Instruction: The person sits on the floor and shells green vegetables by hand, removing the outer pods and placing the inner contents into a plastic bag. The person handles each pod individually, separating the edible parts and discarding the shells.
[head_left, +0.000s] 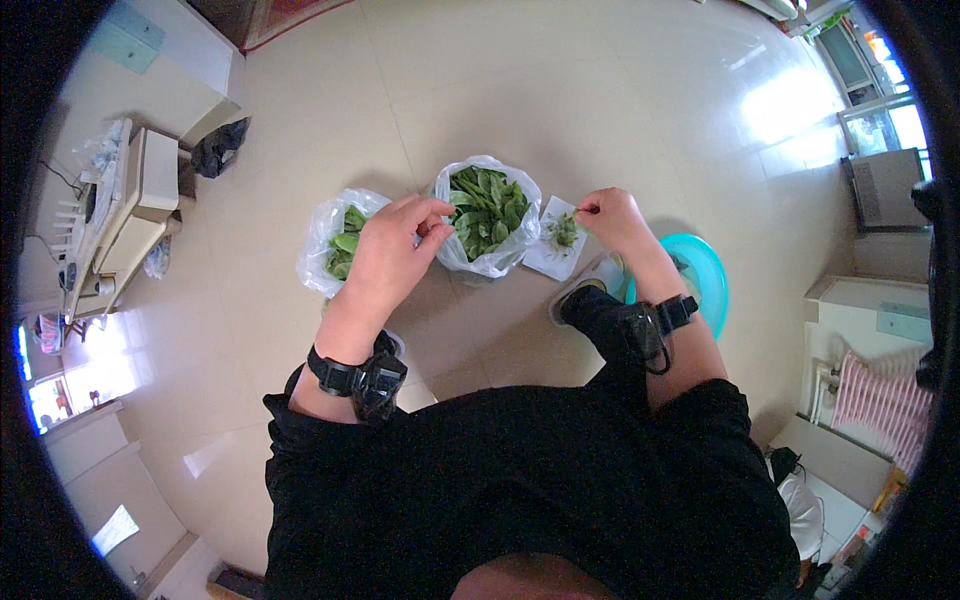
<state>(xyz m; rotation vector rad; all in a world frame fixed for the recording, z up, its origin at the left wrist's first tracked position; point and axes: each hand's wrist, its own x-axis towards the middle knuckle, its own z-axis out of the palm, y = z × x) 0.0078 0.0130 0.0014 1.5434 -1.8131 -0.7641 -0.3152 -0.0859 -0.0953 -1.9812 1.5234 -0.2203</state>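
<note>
Two white plastic bags stand on the floor. The middle bag (531, 191) is full of green pea pods (487, 206), flat and leaf-like. My left hand (397, 244) hangs between the bags, thumb and fingers apart at the middle bag's left rim, and partly covers the left bag (311, 251), which holds more green pods (343, 251). To the right lies a sheet of white paper (551, 262) with a small heap of green trimmings (562, 231). Above its right edge my right hand (609, 217) pinches a small green scrap between thumb and fingertips.
A turquoise plastic basin (716, 285) is partly behind my right forearm. My shoe (562, 304) is close below the paper. Further left are a black plastic bag (220, 148) and a cream-coloured piece of furniture (154, 176). A pink-covered radiator (877, 397) is at the right.
</note>
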